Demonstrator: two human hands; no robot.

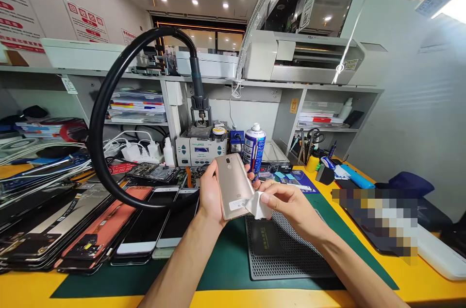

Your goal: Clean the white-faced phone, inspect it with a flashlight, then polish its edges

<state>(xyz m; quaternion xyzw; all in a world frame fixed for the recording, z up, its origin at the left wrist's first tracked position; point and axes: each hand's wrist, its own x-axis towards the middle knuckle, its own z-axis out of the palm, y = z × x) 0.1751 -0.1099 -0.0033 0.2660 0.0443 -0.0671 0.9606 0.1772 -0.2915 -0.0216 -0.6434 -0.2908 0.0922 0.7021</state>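
A gold phone (233, 179) is held up above the mat with its back, camera and white label facing me. My left hand (210, 194) is closed around it, the thumb along its left edge and fingertips showing at the right edge. In my right hand (287, 201), pinched between thumb and fingers, is a white wipe (257, 207), which lies against the phone's lower right corner. Below them, a dark square pad (267, 237) rests on a grey perforated mat (302, 262), on top of the green mat (225, 269).
Several phones and phone parts (141, 225) lie at the left. A blue spray can (254, 147) and a hot-air station (201, 150) stand behind the phone. A thick black hose (95, 118) loops at the left. Tools and a white device (440, 254) are at the right.
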